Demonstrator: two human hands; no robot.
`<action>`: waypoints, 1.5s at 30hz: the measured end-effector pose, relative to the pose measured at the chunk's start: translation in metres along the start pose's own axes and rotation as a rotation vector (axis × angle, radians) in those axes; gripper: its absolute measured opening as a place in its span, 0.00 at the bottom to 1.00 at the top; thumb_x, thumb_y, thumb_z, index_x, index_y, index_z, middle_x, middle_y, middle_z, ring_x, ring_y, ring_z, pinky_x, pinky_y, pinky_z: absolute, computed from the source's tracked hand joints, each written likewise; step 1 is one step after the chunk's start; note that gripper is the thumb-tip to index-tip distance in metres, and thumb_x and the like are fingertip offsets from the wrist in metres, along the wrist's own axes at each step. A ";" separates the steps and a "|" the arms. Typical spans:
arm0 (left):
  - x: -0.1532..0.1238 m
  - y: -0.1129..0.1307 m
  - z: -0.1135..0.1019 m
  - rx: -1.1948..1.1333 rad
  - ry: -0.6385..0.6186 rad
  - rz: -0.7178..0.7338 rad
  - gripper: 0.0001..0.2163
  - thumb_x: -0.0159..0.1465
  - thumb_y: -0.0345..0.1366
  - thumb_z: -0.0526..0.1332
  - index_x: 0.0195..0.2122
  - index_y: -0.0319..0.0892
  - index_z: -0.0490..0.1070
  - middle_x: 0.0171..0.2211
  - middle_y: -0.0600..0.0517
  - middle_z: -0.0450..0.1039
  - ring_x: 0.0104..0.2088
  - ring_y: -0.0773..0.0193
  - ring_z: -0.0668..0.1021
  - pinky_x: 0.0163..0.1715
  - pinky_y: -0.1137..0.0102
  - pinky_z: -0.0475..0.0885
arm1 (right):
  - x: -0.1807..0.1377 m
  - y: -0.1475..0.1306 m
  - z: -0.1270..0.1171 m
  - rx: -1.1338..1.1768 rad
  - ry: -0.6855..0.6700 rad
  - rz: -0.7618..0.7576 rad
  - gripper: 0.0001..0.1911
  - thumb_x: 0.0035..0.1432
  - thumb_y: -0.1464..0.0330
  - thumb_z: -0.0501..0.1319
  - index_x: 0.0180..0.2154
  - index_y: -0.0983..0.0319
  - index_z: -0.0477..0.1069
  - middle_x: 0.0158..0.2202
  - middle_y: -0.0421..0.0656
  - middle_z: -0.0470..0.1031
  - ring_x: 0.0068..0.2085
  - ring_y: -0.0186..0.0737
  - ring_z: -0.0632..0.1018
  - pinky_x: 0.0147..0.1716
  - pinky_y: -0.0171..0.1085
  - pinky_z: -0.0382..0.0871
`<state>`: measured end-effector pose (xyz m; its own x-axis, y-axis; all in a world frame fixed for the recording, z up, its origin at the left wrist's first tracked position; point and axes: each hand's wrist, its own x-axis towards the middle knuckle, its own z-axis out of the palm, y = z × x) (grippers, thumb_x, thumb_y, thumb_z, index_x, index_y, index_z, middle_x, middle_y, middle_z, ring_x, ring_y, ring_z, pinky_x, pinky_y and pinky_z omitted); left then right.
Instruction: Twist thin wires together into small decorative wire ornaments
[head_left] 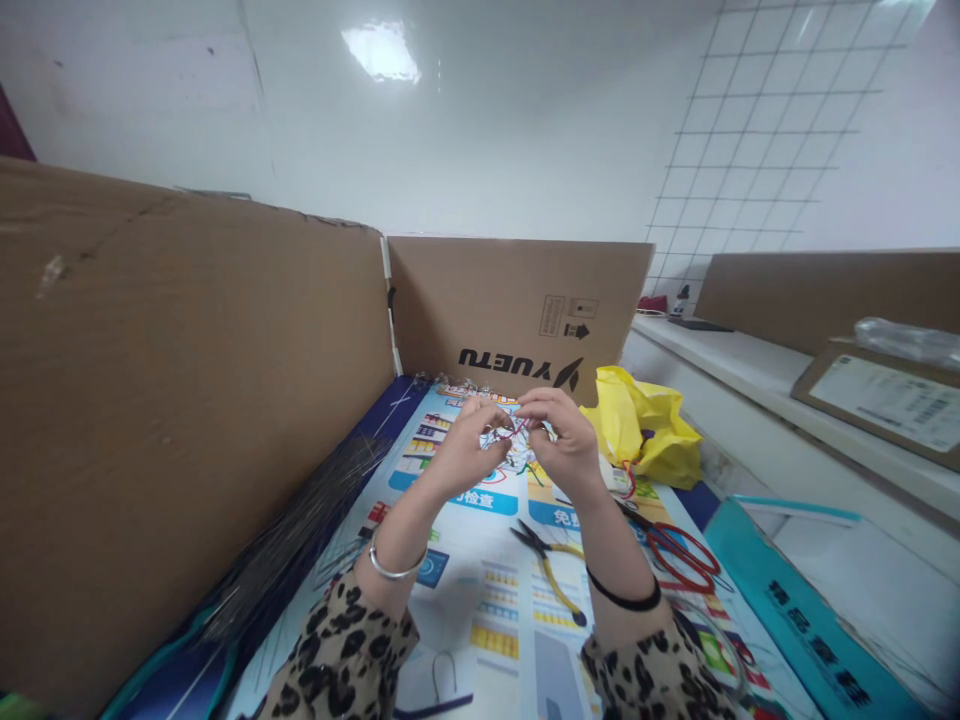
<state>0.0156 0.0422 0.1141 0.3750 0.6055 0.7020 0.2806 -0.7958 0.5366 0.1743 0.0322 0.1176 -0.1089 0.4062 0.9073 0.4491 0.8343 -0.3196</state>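
My left hand (466, 448) and my right hand (564, 443) are raised together above the table, fingertips pinched on a thin wire piece (516, 430) held between them. Both hands are closed on it. The wire is small and partly hidden by my fingers. Below the hands lie yellow-handled pliers (551, 565) on a printed poster (487, 600). Red-handled scissors (679, 560) rest to the right of the pliers. I wear a silver bangle on the left wrist and a black band on the right.
Cardboard walls (187, 400) stand at the left and at the back (517, 310). A bundle of thin metal wires (300, 530) lies along the left wall. A yellow plastic bag (645, 425) sits at the back right. A white ledge (750, 370) runs along the right.
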 end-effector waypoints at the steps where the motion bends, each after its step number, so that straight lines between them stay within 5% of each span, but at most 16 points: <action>1: 0.000 0.000 0.000 -0.008 -0.005 -0.002 0.05 0.55 0.26 0.58 0.32 0.42 0.66 0.36 0.50 0.66 0.40 0.62 0.68 0.38 0.66 0.68 | 0.000 0.000 -0.001 0.004 0.002 0.006 0.20 0.45 0.83 0.51 0.34 0.57 0.72 0.38 0.42 0.71 0.41 0.39 0.73 0.37 0.40 0.69; 20: -0.001 0.003 0.001 0.039 -0.065 0.068 0.08 0.52 0.25 0.59 0.28 0.42 0.60 0.32 0.53 0.64 0.36 0.64 0.68 0.37 0.68 0.65 | 0.000 0.002 -0.007 0.303 0.113 0.181 0.14 0.44 0.81 0.54 0.28 0.59 0.71 0.35 0.42 0.72 0.39 0.38 0.73 0.33 0.37 0.68; 36: -0.004 0.006 0.005 0.058 -0.076 0.093 0.18 0.50 0.28 0.63 0.40 0.44 0.59 0.35 0.52 0.64 0.39 0.61 0.70 0.41 0.64 0.66 | 0.002 0.001 -0.008 0.278 0.203 0.209 0.11 0.45 0.80 0.55 0.26 0.59 0.71 0.33 0.42 0.72 0.38 0.38 0.73 0.35 0.38 0.68; 45: -0.004 0.003 0.004 -0.020 -0.033 0.080 0.17 0.51 0.28 0.63 0.41 0.43 0.59 0.40 0.50 0.61 0.39 0.64 0.69 0.40 0.65 0.70 | -0.001 0.012 -0.009 0.196 0.280 0.430 0.09 0.42 0.75 0.57 0.29 0.60 0.71 0.32 0.41 0.72 0.34 0.38 0.72 0.33 0.37 0.67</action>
<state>0.0187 0.0377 0.1111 0.4244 0.5394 0.7273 0.2311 -0.8411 0.4890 0.1877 0.0387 0.1152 0.3000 0.6332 0.7135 0.2248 0.6799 -0.6980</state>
